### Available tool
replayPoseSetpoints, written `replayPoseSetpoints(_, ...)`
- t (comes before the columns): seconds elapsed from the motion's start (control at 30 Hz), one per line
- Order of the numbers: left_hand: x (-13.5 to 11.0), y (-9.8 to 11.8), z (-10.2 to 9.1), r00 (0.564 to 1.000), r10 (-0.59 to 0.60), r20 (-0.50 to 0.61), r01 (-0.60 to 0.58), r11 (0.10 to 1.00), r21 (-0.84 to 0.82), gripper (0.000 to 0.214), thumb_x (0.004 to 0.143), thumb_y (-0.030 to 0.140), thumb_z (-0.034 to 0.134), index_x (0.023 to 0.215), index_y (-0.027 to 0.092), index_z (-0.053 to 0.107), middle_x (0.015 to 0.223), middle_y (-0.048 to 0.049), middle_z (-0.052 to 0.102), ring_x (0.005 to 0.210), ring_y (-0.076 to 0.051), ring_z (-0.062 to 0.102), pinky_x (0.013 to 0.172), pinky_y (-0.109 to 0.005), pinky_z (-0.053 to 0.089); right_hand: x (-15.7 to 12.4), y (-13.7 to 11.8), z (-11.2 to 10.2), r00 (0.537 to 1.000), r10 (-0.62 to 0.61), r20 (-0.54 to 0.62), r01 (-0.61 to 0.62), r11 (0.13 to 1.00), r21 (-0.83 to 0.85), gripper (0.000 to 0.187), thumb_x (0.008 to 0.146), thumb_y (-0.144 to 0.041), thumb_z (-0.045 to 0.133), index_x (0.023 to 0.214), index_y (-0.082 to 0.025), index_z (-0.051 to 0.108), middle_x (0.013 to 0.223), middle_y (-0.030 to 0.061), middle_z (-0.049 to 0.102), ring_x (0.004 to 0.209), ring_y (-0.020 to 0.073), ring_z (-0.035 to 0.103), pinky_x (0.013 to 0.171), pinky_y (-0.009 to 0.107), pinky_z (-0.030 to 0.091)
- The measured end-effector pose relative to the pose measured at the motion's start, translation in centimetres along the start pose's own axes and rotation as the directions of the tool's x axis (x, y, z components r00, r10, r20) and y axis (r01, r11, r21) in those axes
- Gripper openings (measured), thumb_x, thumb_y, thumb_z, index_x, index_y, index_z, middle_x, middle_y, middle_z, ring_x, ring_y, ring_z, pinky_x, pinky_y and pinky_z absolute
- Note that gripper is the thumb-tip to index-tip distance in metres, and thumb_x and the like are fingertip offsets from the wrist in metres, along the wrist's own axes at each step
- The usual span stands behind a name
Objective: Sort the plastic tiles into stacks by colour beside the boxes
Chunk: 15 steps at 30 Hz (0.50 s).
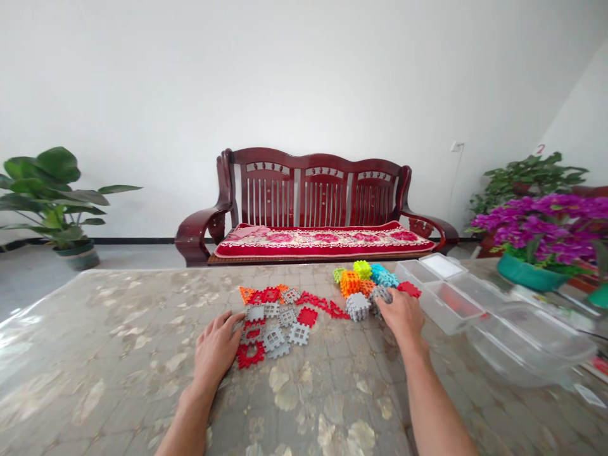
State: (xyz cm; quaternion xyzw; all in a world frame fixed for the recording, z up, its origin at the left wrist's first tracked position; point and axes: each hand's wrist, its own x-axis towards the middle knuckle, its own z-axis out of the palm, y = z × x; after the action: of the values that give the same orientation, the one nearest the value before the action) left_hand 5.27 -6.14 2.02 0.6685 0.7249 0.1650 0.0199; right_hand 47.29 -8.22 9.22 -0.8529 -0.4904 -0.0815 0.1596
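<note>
Flat red and grey interlocking plastic tiles (278, 320) lie scattered on the marble-patterned table (118, 342). My left hand (216, 348) rests palm down at their left edge, fingers stretched onto a grey tile. To the right stand built cubes: a grey one (357, 306), an orange one (350, 282), a green one (362, 269) and a blue one (386, 277). My right hand (403, 315) curls its fingers over another grey cube (380, 294) beside them.
Clear plastic boxes (444, 297) and a large clear tub (527, 345) stand at the right. Purple flowers in a green pot (546, 237) sit at the table's far right. Beyond the table are a red wooden bench (313, 215) and a leafy plant (52, 202).
</note>
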Motion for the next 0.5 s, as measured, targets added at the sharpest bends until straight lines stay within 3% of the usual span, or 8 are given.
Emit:
replayPoseSetpoints(0.27, 0.01, -0.1, 0.05, 1.0, 0.004, 0.002, -0.004, 1.0, -0.016, 0.042, 0.093, 0.031, 0.042, 0.128, 0.035, 0.064, 0.142, -0.0043, 0.057, 0.13, -0.028, 0.052, 0.106, -0.045, 0.042, 0.0, 0.31, 0.83, 0.999, -0.036, 0.039, 0.038, 0.997, -0.063, 0.047, 0.085, -0.047, 0.057, 0.123, -0.02, 0.066, 0.111, 0.0162, 0.069, 0.102, 0.0313, 0.062, 0.083, 0.04, 0.046)
replayPoseSetpoints(0.5, -0.02, 0.04, -0.18, 1.0, 0.005, 0.006, -0.005, 1.0, -0.009, 0.042, 0.093, 0.03, 0.042, 0.129, 0.034, 0.064, 0.143, -0.0042, 0.057, 0.129, -0.028, 0.053, 0.105, -0.045, 0.043, 0.18, 0.2, 1.03, 0.994, 0.021, 0.109, -0.008, 0.992, -0.123, 0.052, 0.086, -0.046, 0.056, 0.132, -0.02, 0.059, 0.116, 0.0133, 0.07, 0.108, 0.0309, 0.062, 0.087, 0.039, 0.047)
